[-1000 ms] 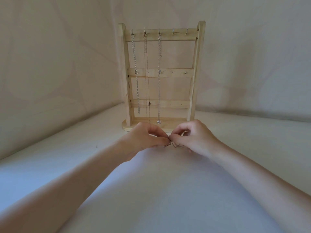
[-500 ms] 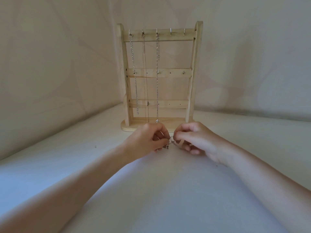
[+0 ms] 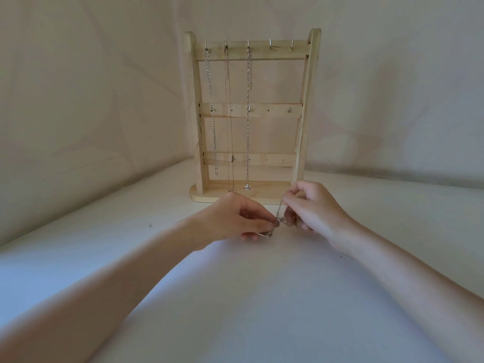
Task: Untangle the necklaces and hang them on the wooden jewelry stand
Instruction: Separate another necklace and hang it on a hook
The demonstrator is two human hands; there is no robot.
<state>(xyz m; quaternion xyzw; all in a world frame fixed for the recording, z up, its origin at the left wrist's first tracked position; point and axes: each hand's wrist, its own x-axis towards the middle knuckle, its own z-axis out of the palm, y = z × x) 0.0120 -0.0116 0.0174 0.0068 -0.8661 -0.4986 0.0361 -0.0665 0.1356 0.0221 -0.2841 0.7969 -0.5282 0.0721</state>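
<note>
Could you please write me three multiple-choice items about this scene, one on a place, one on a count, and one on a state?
1. Where are the hands working?
A. in front of the stand's base
B. behind the stand
C. above its top bar

2. How many top-bar hooks carry a necklace?
A. one
B. three
C. five

3. What is the chain between the hands doing?
A. lying loose on the table
B. hanging on a hook
C. being pinched by both hands

Answers: 1 A, the left hand and right hand sit before the stand. 2 B, three necklaces hang. 3 C, both pinch the chain.

Your left hand [image 3: 237, 221] and right hand [image 3: 313, 210] sit near each other, forearms extended, fingers curled, each pinching the tangled chain [image 3: 280, 218].
</note>
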